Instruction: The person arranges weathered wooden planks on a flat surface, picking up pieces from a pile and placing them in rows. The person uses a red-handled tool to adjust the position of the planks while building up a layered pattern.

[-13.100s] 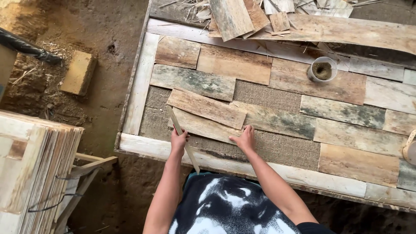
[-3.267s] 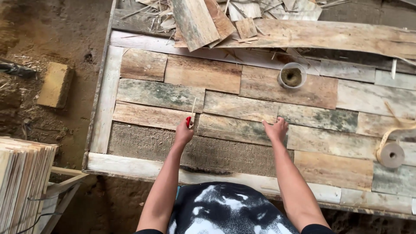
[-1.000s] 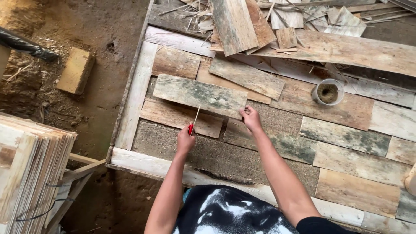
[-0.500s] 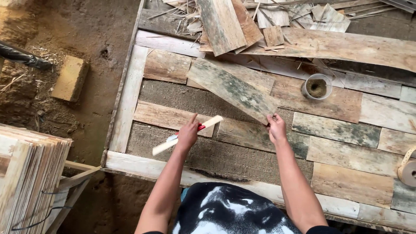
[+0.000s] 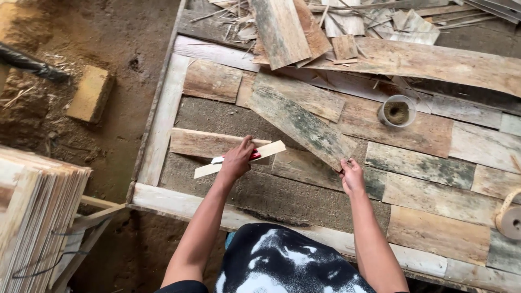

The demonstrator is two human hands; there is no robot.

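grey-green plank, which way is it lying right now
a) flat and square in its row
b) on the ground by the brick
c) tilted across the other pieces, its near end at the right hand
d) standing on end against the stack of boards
c: the grey-green plank lies slanted over the neighbouring pieces, and the right hand grips its near corner, while the left hand holds a pale wooden strip.

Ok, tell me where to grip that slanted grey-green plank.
Grip the grey-green plank at its near lower corner, coming from the front edge. It lies slanted over other boards, that corner overhangs and is free, and the right hand already pinches it there.
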